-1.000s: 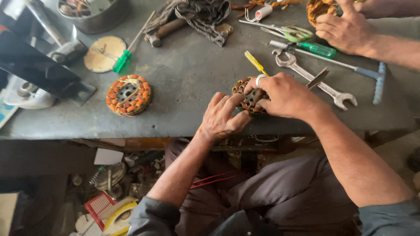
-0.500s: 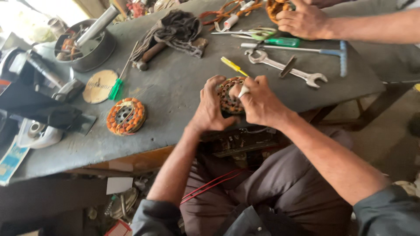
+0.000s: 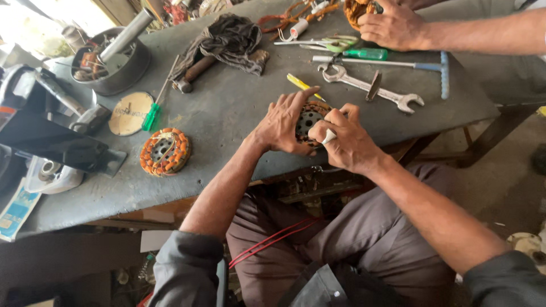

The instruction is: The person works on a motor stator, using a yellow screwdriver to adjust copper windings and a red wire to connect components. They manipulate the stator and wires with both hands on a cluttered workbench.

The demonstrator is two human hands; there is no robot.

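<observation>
The motor coil (image 3: 310, 120) is gripped tight by the left hand (image 3: 280, 126) and right hand (image 3: 347, 143) at the table's (image 3: 239, 113) near edge; thin wires could easily get nicked, or it gets dropped.

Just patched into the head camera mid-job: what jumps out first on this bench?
Both hands, the left hand and right hand, clasp a round wound motor stator at the near edge of the grey table. A second stator with orange windings lies to the left. At the far right, another person's hand rests near a long spanner.
</observation>
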